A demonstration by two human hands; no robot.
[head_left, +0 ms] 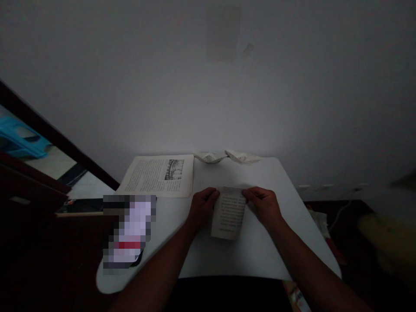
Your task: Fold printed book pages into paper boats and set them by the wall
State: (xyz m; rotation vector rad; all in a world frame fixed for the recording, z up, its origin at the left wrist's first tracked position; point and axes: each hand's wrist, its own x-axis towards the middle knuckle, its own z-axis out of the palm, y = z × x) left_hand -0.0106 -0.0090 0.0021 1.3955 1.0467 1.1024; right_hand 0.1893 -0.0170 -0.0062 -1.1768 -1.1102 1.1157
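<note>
A sheet of printed paper (228,214) hangs between my two hands above the white table, its lower edge slightly curved. My left hand (204,203) pinches its upper left corner between thumb and fingers. At the upper right corner, my right hand (262,203) grips it the same way. Beyond them, two folded paper boats (209,157) made of printed paper stand side by side at the table's far edge. To the left of the boats lies a stack of printed pages (149,175) with a dark picture on the top sheet.
On the left of the white table (201,260) rests a phone (134,229), its screen blurred out. A pale wall (162,86) rises right behind the table. A mirror at far left reflects a blue plastic stool (22,136). A blurred yellowish round object (383,234) stands at right.
</note>
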